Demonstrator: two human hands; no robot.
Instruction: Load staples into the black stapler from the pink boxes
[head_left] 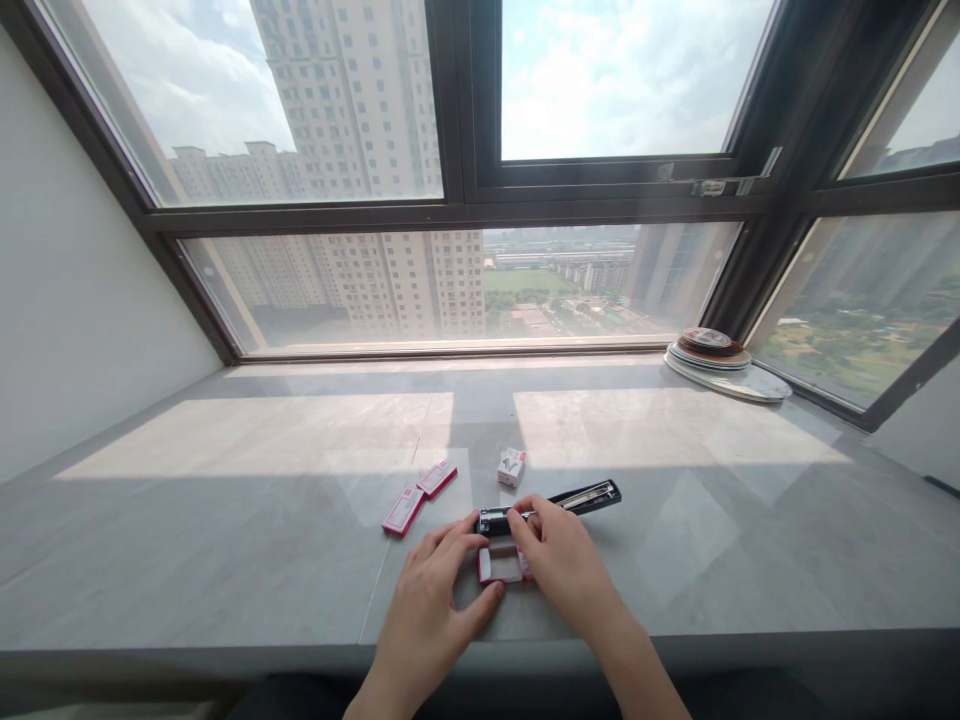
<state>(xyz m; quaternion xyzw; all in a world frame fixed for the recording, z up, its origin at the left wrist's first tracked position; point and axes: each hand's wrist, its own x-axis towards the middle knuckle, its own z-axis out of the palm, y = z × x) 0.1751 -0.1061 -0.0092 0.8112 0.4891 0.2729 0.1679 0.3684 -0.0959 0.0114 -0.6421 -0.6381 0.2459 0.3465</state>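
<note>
A black stapler (585, 497) lies opened out on the grey stone sill, its metal rail showing on the right part. At its left end rest the fingertips of my left hand (435, 590), while the thumb reaches to the near edge of a small open red-and-white box (504, 564). My right hand (562, 560) bends over the stapler's middle with thumb and fingers pinched together at the channel. Whatever sits between those fingertips is hidden. The right hand also covers the right end of the open box.
Two flat red-and-white boxes (403, 511) lie to the left, corners nearly touching. A small white carton (511, 467) stands beyond the stapler. Stacked plates or discs (724, 372) sit in the far right corner by the window frame (465, 215). The sill's front edge runs close to me.
</note>
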